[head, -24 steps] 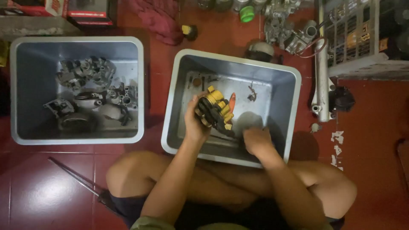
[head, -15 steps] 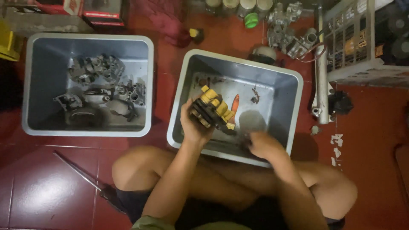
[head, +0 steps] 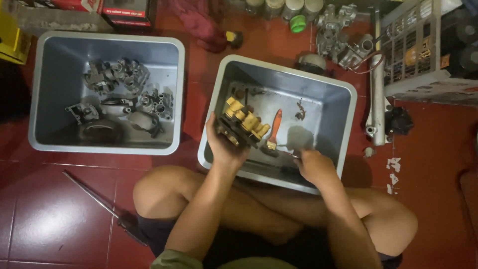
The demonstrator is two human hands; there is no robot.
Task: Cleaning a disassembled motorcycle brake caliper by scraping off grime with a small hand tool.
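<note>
Dark metal part with yellow caps (head: 242, 124), held over near-left corner of right grey tub (head: 343, 107), just above its floor. Head view, looking straight down on crossed bare legs, floor of red tiles (head: 45, 219).

Left hand (head: 225, 144): forearm running up from lower frame, wrist bent slightly inward, fingers wrapped round lower left side of the part, thumb along its near edge; clamped firmly on it, part tilted with yellow caps facing up and right.

Right hand (head: 312, 167): forearm angled in from lower right, wrist resting at near rim of same tub, fingers curled closed on a thin object; what that is, too small to tell. Orange-handled brush (head: 273, 130) lying on tub floor between both hands, bristles toward the near side, just beside the part. Hands apart, brush between.

Left grey tub (head: 107, 42) well apart from both hands, holding a heap of grey metal engine pieces (head: 122, 97). Long metal rod (head: 92, 192) on tiles by left knee. White crate (head: 428, 55) and silver tube (head: 377, 94) at upper right, beyond right tub.
</note>
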